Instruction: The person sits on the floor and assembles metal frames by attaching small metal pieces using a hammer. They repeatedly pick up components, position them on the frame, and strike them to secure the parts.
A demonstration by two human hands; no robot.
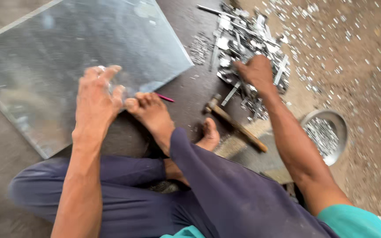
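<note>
Currently left hand presses flat, open, on metal sheet; right hand reaches into scrap pile, grip unclear; advisable: pin sheet firmly.

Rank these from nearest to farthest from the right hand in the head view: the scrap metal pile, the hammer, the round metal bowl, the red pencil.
1. Scrap metal pile: right under the right hand, which reaches into it.
2. Hammer: just below the hand, lying on the floor.
3. Red pencil: off to the left, by the toes.
4. Round metal bowl: lower right, beside the forearm. It is close to the pencil in distance, so this order is uncertain.
</note>
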